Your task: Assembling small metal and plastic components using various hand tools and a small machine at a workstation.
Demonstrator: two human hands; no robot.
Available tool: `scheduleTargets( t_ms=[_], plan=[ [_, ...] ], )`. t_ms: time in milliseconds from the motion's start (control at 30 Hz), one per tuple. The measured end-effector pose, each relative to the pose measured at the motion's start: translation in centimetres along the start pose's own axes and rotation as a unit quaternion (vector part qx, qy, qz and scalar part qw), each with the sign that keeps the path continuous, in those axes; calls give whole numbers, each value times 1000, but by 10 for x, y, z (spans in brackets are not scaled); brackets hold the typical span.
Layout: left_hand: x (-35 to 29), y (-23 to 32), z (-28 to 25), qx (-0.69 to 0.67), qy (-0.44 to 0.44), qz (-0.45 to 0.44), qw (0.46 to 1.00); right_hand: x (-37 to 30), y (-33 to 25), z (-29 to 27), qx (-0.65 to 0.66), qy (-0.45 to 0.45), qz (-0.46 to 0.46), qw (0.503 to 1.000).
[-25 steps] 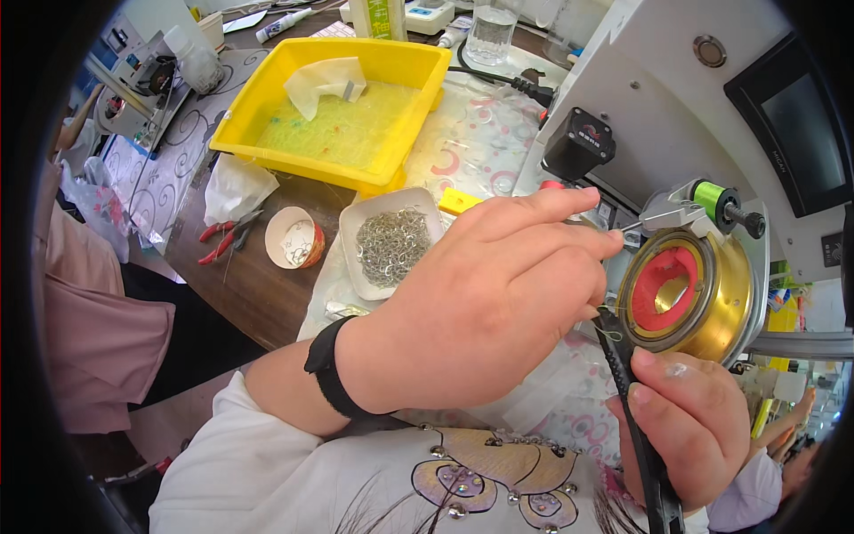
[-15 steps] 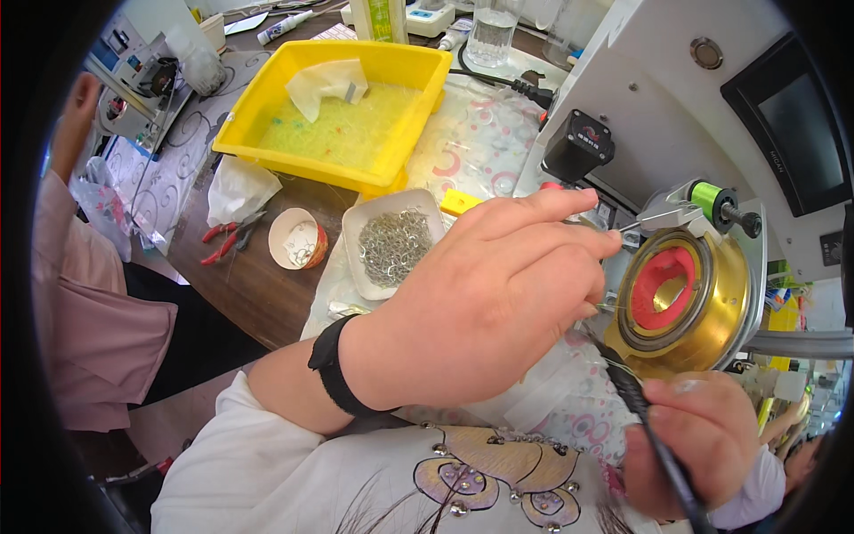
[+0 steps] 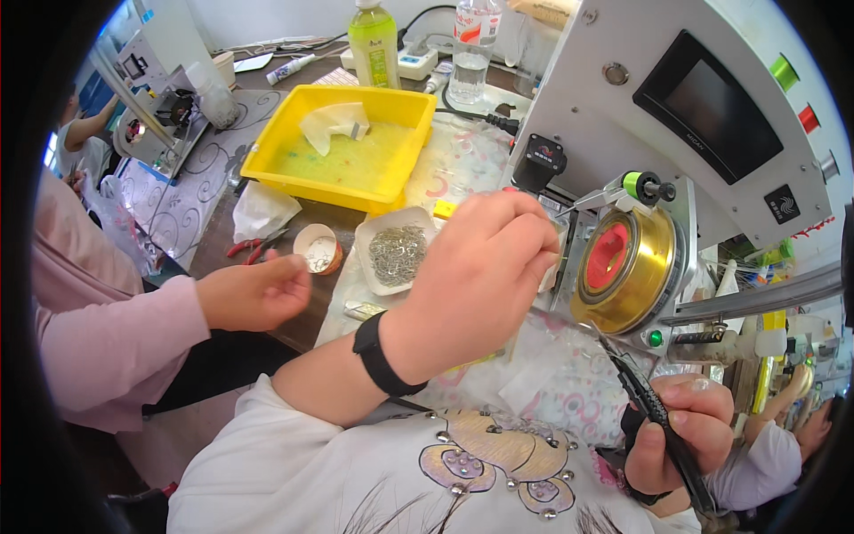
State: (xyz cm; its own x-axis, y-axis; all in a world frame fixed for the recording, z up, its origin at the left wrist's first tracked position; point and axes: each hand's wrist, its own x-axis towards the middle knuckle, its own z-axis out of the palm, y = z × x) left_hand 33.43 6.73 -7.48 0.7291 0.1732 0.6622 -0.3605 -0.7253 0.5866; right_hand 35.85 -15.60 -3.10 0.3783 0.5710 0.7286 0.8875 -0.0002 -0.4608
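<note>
My left hand (image 3: 485, 285), a black band on its wrist, is raised in front of the machine with its fingers bent and drawn together. Whatever they hold, if anything, is hidden behind the hand. To its right is a brass-coloured drum (image 3: 645, 276) with a red ring (image 3: 609, 255) in its opening; a gap separates hand and drum. Below the drum, my right hand (image 3: 680, 436) is closed round black tweezers (image 3: 656, 405), their thin tips pointing up and left. Left of my left hand sits a whitish dish (image 3: 363, 233) full of small silvery hooks (image 3: 398, 255).
A yellow tub (image 3: 258, 173) with greenish contents stands at the back. A co-worker's hand (image 3: 267, 289) reaches beside a paper cup (image 3: 318, 249) and red-handled pliers (image 3: 253, 247). Bottles (image 3: 372, 44) stand behind. The machine's grey panel (image 3: 640, 116) rises at the right.
My left hand has drawn back left from the drum, its fingers more bent. The tweezers in my right hand are farther from the drum. A co-worker's hand has come in beside the cup.
</note>
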Motion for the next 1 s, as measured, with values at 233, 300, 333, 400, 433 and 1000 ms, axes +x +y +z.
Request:
scheduleTargets(
  t_ms=[233, 300, 333, 400, 433, 1000],
  plan=[
    [-5, 14, 13, -256, -58, -226, 938, -14, -4, 8, -19, -4, -45, 999],
    [-9, 10, 25, -330, -33, -216, 918, -11, -3, 13, -48, -30, -69, 996],
    [-8, 13, 25, -319, -26, -218, 922, -13, -2, 17, -56, -28, -69, 996],
    [-6, 18, 28, -488, -48, -343, 801, -14, 4, 22, -73, -43, -90, 992],
    [-7, 16, 32, -484, -42, -344, 803, -16, 7, 25, -106, -60, -105, 987],
    [0, -12, 54, -491, -3, -351, 798, -46, -3, -21, -105, -68, -22, 992]
  ],
)
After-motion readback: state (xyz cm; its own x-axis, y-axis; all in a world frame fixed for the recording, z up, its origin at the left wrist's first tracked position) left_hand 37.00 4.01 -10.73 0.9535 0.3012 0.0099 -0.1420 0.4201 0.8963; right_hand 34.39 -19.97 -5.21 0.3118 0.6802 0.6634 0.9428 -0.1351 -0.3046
